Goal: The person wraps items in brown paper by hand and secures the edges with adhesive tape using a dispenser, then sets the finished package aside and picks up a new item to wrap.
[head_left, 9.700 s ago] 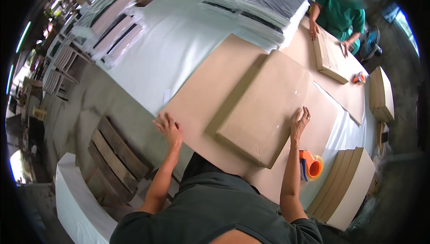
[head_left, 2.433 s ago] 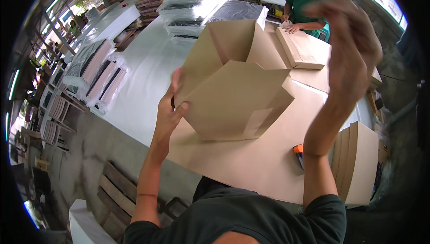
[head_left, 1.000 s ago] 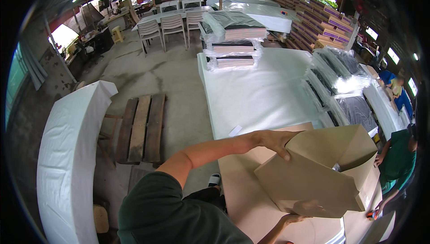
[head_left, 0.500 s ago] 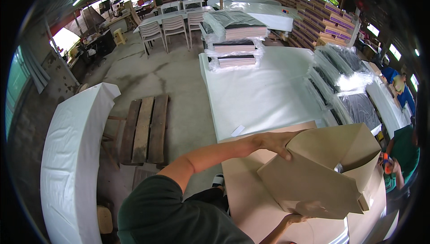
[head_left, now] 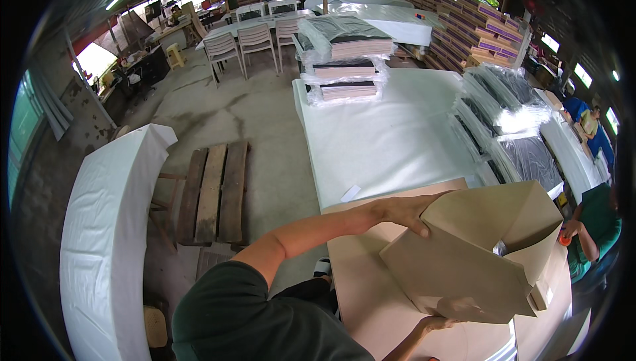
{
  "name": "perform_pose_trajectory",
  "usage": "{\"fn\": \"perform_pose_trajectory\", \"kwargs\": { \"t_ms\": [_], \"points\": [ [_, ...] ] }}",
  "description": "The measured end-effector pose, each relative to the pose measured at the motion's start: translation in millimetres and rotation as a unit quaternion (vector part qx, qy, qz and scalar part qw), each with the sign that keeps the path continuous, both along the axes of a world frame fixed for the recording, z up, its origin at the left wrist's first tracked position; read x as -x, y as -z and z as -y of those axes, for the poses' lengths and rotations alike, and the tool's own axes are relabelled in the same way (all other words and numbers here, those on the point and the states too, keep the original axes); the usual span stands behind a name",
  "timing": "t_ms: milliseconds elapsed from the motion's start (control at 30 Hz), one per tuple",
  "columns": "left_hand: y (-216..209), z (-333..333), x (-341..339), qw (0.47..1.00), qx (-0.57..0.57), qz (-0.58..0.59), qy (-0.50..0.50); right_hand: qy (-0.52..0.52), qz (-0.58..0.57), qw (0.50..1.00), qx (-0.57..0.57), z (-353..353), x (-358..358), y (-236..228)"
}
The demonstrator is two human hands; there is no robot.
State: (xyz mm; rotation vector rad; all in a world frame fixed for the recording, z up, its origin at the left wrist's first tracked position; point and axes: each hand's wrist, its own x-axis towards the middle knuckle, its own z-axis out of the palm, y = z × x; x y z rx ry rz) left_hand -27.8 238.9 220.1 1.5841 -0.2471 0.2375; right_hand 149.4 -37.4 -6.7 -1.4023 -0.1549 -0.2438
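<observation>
A brown cardboard box (head_left: 457, 265) with its flaps raised is tilted over the work table. My left hand (head_left: 407, 214) grips its near upper edge, the thumb lying on the outer face. Down at the lower edge, my right hand (head_left: 437, 323) holds the box from below, with its fingers partly hidden. A small bit of something shiny shows in the gap between the flaps; what it is, I cannot tell. Under the box lie flat sheets of brown cardboard (head_left: 361, 261).
Beyond the cardboard stretches a white-covered table (head_left: 391, 135) bearing plastic-wrapped stacks (head_left: 348, 59) and more wrapped stacks (head_left: 507, 125) at right. A co-worker in green (head_left: 599, 228) stands close on the right, holding something orange. At left are a wooden slatted bench (head_left: 213, 192) and a white-covered surface (head_left: 109, 248).
The co-worker at right has shifted their hand and the orange thing slightly. My hands and the box have hardly moved.
</observation>
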Motion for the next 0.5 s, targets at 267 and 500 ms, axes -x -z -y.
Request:
{"fn": "perform_pose_trajectory", "kwargs": {
  "t_ms": [267, 500],
  "points": [
    [-0.3, 0.9, 4.5, 1.000, -0.010, -0.011, -0.015, 0.003, -0.003, 1.000, -0.001, 4.7, 1.1, 9.1],
    [-6.0, 3.2, 9.8, 0.999, 0.005, -0.034, -0.010, 0.008, -0.001, 1.000, -0.007, 9.7, 3.1, 9.1]
  ]
}}
